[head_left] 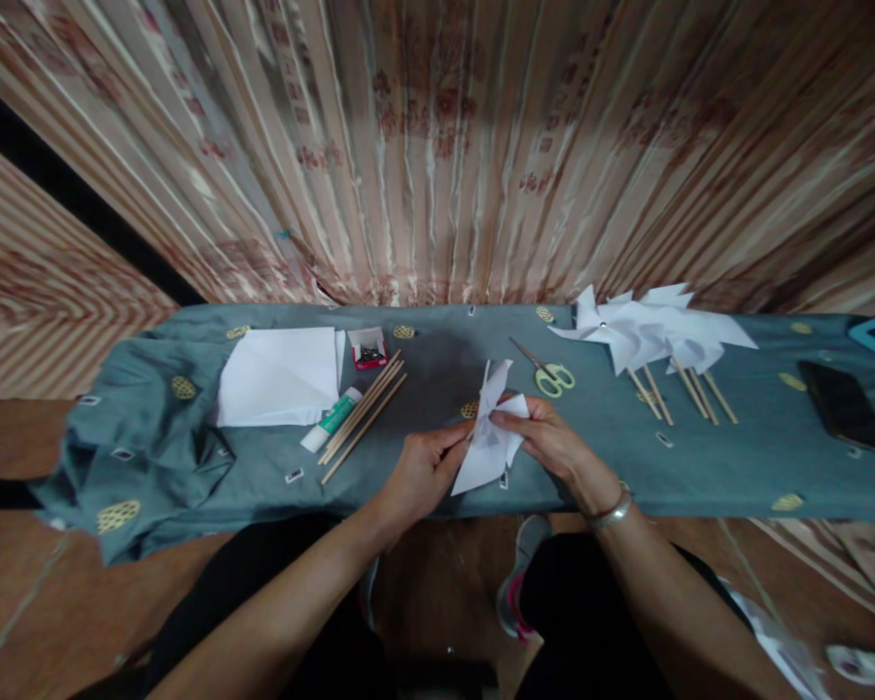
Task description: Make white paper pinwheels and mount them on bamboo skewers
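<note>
A folded white paper piece (490,428), partly shaped with raised flaps, sits above the front edge of a low table covered with a blue-grey cloth (700,457). My left hand (424,472) pinches its left edge with fingers closed. My right hand (546,437), with a metal bracelet at the wrist, grips its right side, thumb and fingers pressed on the paper.
Left of my hands lie wooden sticks (363,413), a glue stick (332,420), a stack of white paper (278,377) and a small red box (368,347). Scissors (550,374) lie just behind the paper. Finished paper pinwheels (652,335) and a black phone (844,406) lie at right.
</note>
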`<state>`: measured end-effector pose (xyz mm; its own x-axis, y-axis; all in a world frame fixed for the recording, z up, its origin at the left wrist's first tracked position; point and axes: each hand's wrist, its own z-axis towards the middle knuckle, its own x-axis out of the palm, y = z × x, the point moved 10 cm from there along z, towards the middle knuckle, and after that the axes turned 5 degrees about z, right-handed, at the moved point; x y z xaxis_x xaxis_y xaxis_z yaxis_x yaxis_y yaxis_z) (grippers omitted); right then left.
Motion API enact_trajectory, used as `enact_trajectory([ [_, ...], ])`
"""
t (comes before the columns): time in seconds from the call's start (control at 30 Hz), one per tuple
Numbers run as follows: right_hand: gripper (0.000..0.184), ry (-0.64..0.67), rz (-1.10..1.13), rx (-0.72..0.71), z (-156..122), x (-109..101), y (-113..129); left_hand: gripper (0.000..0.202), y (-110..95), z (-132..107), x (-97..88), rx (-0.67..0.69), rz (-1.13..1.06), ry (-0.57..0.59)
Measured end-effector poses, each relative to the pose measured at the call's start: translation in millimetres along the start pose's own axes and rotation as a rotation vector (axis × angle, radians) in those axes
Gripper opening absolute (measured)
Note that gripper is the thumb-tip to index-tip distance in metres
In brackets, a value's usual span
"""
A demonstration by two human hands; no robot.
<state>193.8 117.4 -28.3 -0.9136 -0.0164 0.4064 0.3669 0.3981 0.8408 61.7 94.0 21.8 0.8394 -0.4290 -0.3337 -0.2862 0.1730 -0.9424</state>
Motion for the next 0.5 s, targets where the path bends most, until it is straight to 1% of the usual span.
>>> enact_trajectory([
  [0.1, 0.030, 0.009, -0.014, -0.002, -0.1, 0.3, -1.1, 0.034, 0.3, 0.3, 0.1, -0.004, -0.001, 0.016],
  [0.2, 0.030, -0.008, -0.011, -0.003, -0.8, 0.1, -3.0, 0.034, 0.3, 0.5, -0.1, 0.001, -0.011, 0.019],
  [0.4, 0.032, -0.057, 0.090, 0.000, -1.0, 5.6, -11.1, 0.038, 6.1, 0.1, -1.4, -0.001, 0.017, -0.011],
  [0.5, 0.033, -0.070, 0.110, 0.003, -0.2, 5.1, -14.5, 0.040, 7.2, 0.1, -2.4, 0.014, 0.027, -0.028],
])
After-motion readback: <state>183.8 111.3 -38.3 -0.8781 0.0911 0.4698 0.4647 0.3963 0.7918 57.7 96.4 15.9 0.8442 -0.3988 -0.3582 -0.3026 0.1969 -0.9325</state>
